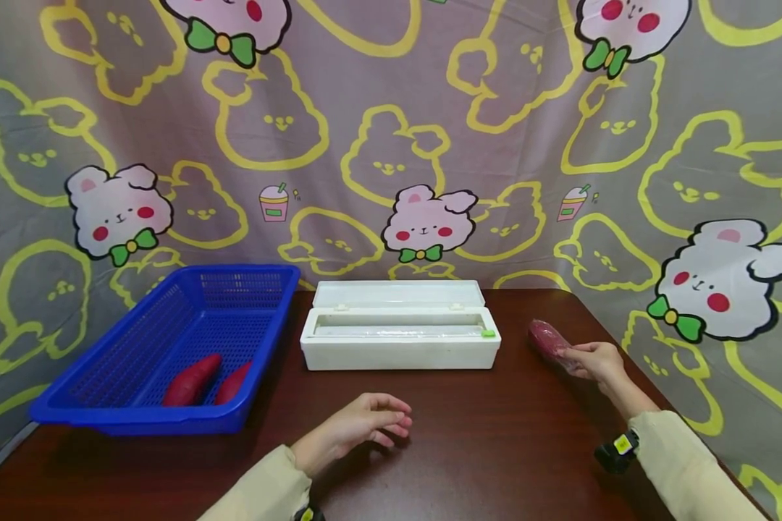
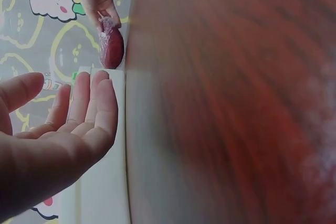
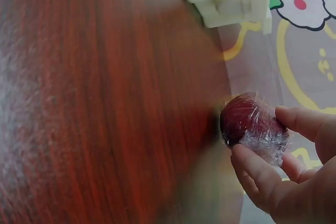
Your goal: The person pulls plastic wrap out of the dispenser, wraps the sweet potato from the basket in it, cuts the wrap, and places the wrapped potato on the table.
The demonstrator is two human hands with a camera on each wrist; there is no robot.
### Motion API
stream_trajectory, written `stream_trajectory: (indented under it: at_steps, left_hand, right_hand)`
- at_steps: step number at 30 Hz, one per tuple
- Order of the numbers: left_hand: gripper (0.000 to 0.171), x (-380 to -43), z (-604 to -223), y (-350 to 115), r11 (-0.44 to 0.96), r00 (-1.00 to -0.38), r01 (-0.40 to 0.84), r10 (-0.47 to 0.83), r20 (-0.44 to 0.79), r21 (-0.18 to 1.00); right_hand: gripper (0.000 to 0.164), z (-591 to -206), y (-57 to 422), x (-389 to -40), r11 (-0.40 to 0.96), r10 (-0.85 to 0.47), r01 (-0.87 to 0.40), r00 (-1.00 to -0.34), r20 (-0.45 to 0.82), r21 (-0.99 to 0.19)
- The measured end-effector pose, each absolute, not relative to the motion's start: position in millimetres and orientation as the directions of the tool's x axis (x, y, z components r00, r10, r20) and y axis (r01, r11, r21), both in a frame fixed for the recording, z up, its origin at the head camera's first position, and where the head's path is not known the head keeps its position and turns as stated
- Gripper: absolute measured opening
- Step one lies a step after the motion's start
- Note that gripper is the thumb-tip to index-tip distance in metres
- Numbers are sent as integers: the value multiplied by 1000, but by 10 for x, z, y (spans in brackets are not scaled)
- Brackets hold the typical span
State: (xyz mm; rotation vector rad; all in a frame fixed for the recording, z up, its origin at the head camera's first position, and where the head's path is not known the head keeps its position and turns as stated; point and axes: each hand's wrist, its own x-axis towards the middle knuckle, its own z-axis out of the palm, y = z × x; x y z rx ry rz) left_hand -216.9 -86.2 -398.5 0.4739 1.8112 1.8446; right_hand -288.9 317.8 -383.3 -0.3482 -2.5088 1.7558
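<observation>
At the table's right side my right hand (image 1: 596, 362) pinches a sweet potato (image 1: 544, 339) wrapped in cling film. In the right wrist view the thumb and fingers hold its near end, where the clear film (image 3: 265, 142) is bunched up. Whether it touches the table I cannot tell. My left hand (image 1: 365, 423) hovers over the table in front of the white box, palm turned inward, fingers loosely bent around nothing. The white cling film dispenser box (image 1: 400, 356) stands at the back with its lid raised and a film roll (image 1: 397, 331) inside.
A blue plastic basket (image 1: 137, 417) stands on the left, with two unwrapped red sweet potatoes (image 1: 192, 380) in it, one partly hidden by the rim. A patterned curtain (image 1: 339, 87) closes off the back and sides of the brown table (image 1: 469, 441).
</observation>
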Motion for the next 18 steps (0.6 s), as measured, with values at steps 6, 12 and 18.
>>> stream_trajectory:
  at_steps: [6,12,18]
  left_hand:
    - [33,-2166,-3992,-867,24,-805,-113,583,-106,993]
    - [31,-2163,-3985,-863,36,-807,-130,576,-128,991]
    - [32,-2169,-3991,-870,43,-804,-127,580,-128,991]
  right_hand:
    - [57,-3865,3208,-2892,347,201,193,-971,-128,-918]
    - [67,-3861,3200,-2873,431,163,198,-977,-139,-881]
    - [69,-3815,3175,-2855,548,149,181,-982,-117,-817]
